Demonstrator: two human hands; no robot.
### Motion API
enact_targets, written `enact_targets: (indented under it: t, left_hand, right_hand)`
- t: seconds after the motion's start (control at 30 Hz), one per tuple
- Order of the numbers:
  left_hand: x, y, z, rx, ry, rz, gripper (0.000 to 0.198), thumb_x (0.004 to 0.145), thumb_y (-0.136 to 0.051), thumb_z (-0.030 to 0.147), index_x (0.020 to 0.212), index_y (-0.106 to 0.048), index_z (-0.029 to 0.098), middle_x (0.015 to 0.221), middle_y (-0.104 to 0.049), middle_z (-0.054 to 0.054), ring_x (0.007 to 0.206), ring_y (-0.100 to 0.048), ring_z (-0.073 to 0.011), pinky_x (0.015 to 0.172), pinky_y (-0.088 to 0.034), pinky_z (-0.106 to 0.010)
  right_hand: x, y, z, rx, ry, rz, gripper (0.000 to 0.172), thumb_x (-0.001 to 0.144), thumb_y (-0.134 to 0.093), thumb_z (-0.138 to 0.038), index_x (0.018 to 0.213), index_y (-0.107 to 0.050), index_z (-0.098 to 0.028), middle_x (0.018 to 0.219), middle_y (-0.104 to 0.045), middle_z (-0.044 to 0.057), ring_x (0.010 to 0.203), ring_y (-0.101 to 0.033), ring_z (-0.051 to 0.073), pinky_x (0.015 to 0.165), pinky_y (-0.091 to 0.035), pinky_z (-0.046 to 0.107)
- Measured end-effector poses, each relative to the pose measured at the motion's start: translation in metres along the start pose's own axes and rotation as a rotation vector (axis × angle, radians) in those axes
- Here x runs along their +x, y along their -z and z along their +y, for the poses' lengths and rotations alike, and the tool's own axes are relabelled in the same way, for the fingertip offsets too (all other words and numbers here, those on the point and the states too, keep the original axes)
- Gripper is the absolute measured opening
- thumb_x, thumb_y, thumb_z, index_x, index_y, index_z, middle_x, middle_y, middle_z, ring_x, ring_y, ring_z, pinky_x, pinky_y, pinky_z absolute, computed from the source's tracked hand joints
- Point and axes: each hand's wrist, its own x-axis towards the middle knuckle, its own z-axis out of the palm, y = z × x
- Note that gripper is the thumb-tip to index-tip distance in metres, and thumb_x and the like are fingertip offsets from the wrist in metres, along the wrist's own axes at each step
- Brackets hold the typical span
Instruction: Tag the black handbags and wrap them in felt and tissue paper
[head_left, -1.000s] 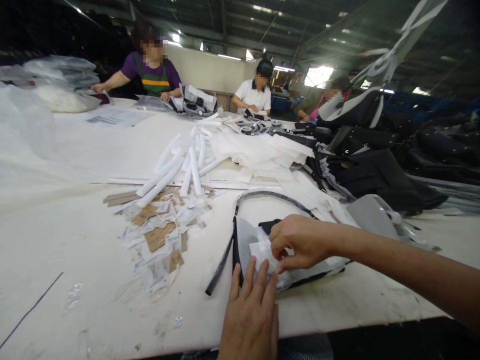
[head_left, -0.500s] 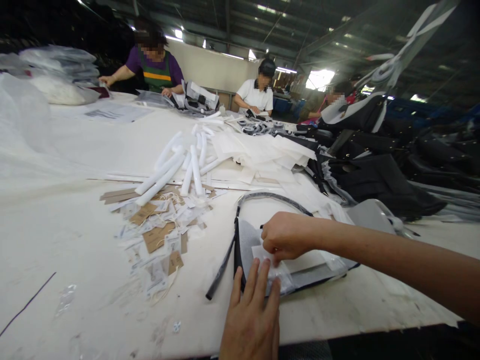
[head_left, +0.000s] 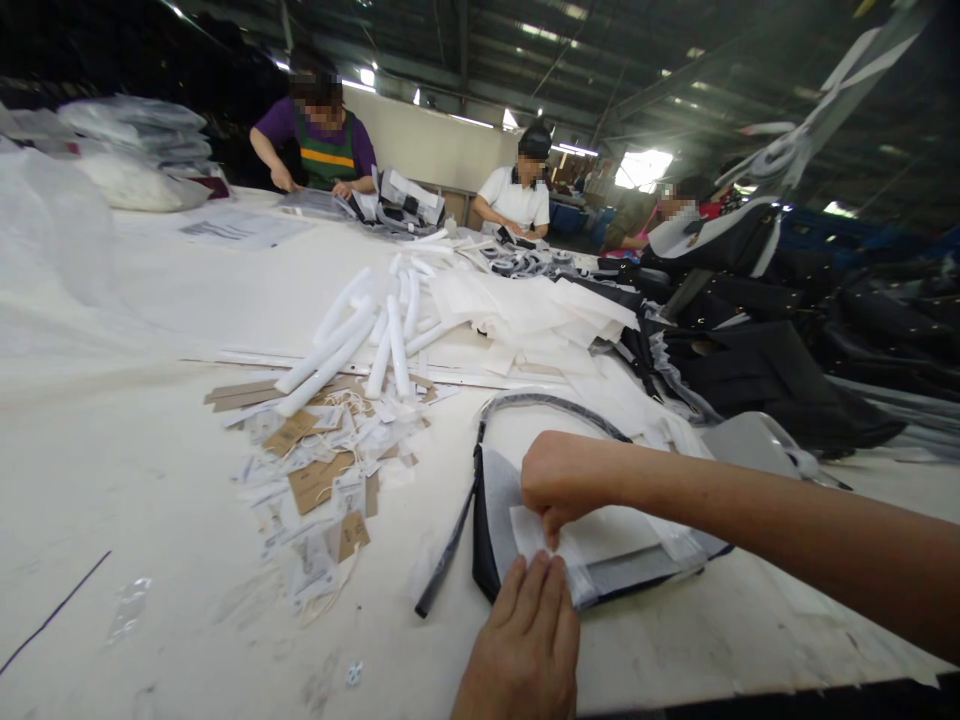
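Bag (head_left: pixel 626 572) beneath the fingers (head_left: pixel 537 590)

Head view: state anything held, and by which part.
The left hand rests at the near edge of the bag, gripping nothing visible. Whether the right hand pinches the white wrapping cannot be told.

The left hand (head_left: pixel 525 640) enters from the near side, palm down, fingers nearly straight and together, pointing far. The bare right forearm (head_left: pixel 750 520) stretches in from the right; the right hand (head_left: pixel 566 480) is curled, digits downward, near the left fingertips (head_left: pixel 556 566).
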Motion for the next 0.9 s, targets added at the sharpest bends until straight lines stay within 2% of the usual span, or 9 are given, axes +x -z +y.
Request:
enact_targets:
  t: [0.23, 0.63, 0.73, 0.83, 0.9]
  left_hand:
    - [-0.002, -0.010, -0.002, 0.006, 0.015, 0.092, 0.034, 0.084, -0.044, 0.011, 0.101, -0.073, 0.012, 0.113, -0.075, -0.007, 0.111, -0.067, -0.0216, 0.118, -0.031, -0.035]
    - [0.000, -0.014, -0.004, 0.011, 0.018, 0.177, 0.036, 0.082, -0.041, 0.006, 0.094, -0.073, 0.013, 0.106, -0.077, -0.005, 0.101, -0.071, -0.0187, 0.120, -0.028, -0.033]
    - [0.002, -0.014, -0.004, 0.011, 0.021, 0.190, 0.036, 0.082, -0.041, 0.006, 0.094, -0.073, 0.013, 0.104, -0.077, -0.005, 0.100, -0.071, -0.0181, 0.120, -0.027, -0.033]
    - [0.002, -0.015, -0.005, 0.012, 0.016, 0.200, 0.036, 0.082, -0.040, 0.006, 0.093, -0.073, 0.012, 0.103, -0.077, -0.005, 0.100, -0.072, -0.0180, 0.120, -0.028, -0.033]
    - [0.002, -0.016, -0.005, 0.014, 0.013, 0.208, 0.035, 0.082, -0.040, 0.005, 0.092, -0.073, 0.013, 0.103, -0.077, -0.005, 0.100, -0.072, -0.0177, 0.120, -0.028, -0.033]
  right_hand:
    - [0.014, 0.001, 0.009, 0.059, -0.025, -0.057, 0.032, 0.068, -0.081, -0.056, 0.075, -0.080, -0.025, 0.063, -0.073, 0.001, 0.056, -0.059, 0.016, 0.053, -0.025, 0.028]
    - [0.033, -0.002, 0.021, 0.085, -0.030, -0.171, 0.041, 0.058, -0.083, -0.063, 0.066, -0.075, -0.023, 0.053, -0.063, -0.004, 0.048, -0.049, 0.013, 0.054, -0.025, 0.029]
    - [0.035, -0.001, 0.019, 0.050, -0.019, -0.165, 0.042, 0.054, -0.083, -0.063, 0.061, -0.072, -0.023, 0.047, -0.058, -0.005, 0.047, -0.048, 0.014, 0.061, -0.030, 0.031]
    - [0.038, 0.000, 0.017, -0.007, 0.001, -0.160, 0.043, 0.051, -0.084, -0.063, 0.051, -0.068, -0.023, 0.040, -0.052, -0.006, 0.048, -0.048, 0.014, 0.077, -0.033, 0.036]
    - [0.038, 0.000, 0.017, -0.030, 0.012, -0.156, 0.043, 0.049, -0.085, -0.061, 0.047, -0.066, -0.023, 0.036, -0.047, -0.007, 0.048, -0.048, 0.014, 0.087, -0.031, 0.040]
